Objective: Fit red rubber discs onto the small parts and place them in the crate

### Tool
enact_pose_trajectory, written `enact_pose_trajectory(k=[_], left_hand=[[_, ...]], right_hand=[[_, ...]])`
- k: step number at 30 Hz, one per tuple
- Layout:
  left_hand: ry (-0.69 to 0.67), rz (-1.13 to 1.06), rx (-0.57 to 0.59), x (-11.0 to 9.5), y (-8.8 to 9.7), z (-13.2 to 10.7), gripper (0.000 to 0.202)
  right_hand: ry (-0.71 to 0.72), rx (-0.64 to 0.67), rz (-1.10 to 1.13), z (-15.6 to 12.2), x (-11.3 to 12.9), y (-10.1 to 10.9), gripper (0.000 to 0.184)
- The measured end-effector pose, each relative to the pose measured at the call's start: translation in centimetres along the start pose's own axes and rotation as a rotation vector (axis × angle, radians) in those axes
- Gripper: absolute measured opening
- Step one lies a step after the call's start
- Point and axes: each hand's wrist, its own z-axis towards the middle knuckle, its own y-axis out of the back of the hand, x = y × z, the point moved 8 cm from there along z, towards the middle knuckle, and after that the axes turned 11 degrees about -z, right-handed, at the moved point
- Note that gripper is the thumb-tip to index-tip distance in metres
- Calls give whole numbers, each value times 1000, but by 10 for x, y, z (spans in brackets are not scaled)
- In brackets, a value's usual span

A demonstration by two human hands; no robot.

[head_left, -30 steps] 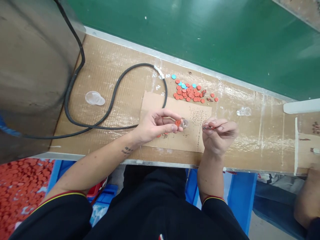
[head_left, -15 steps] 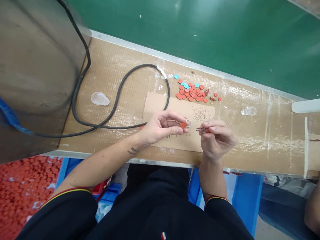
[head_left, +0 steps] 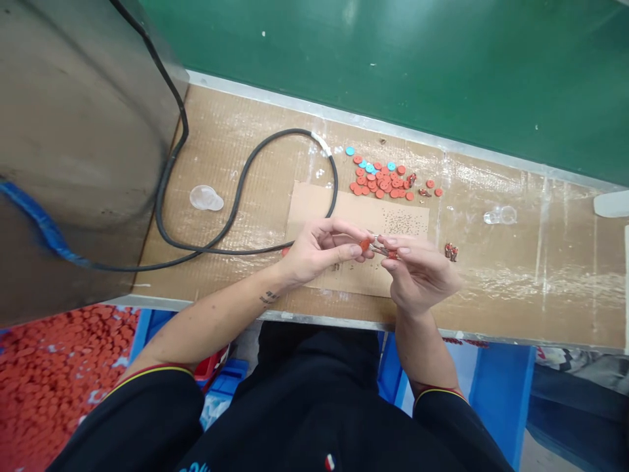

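Observation:
My left hand (head_left: 322, 254) pinches a red button-like disc (head_left: 364, 244) between thumb and fingertips. Close beside it, my right hand (head_left: 423, 270) is closed on a small red piece with thin metal prongs (head_left: 392, 254). The prongs point left and meet or nearly meet the disc; whether they touch I cannot tell. Both hands are above a flat cardboard sheet (head_left: 307, 204), which carries many tiny dark pieces (head_left: 405, 223). Beyond the sheet lies a loose pile of red discs (head_left: 383, 185) with several blue discs (head_left: 369, 168) among them.
A black cable (head_left: 243, 174) loops across the table on the left. Clear plastic pieces lie left (head_left: 205, 197) and right (head_left: 500, 215). Small red-brown parts (head_left: 451, 252) sit right of my right hand. A bin of red discs (head_left: 54, 367) stands below the left edge.
My right hand has moved left, bringing the pronged piece up to the disc in my left hand. The red-brown parts on the right have come into sight. The view has shifted slightly.

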Motion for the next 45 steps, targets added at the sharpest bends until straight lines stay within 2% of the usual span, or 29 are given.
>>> enact_pose_trajectory(k=[9, 16, 22, 27, 33, 38, 45], left_hand=[[-24, 17, 19, -1, 0, -1, 29], [-10, 70, -16, 1, 5, -1, 36], [-20, 38, -2, -1, 1, 0, 30], [-19, 49, 13, -2, -1, 0, 29], [-78, 39, 38, -6, -2, 1, 24], [-109, 67, 78, -11, -6, 1, 20], [-120, 135, 74, -14, -5, 0, 21]], right_hand=[[50, 38, 84, -3, 2, -2, 35], [82, 52, -7, 0, 6, -4, 21], [101, 60, 23, 1, 7, -4, 26], [101, 58, -17, 0, 5, -3, 18], [121, 56, 49, 0, 8, -3, 31], [134, 48, 50, 1, 9, -2, 32], [97, 100, 93, 3, 4, -3, 29]])
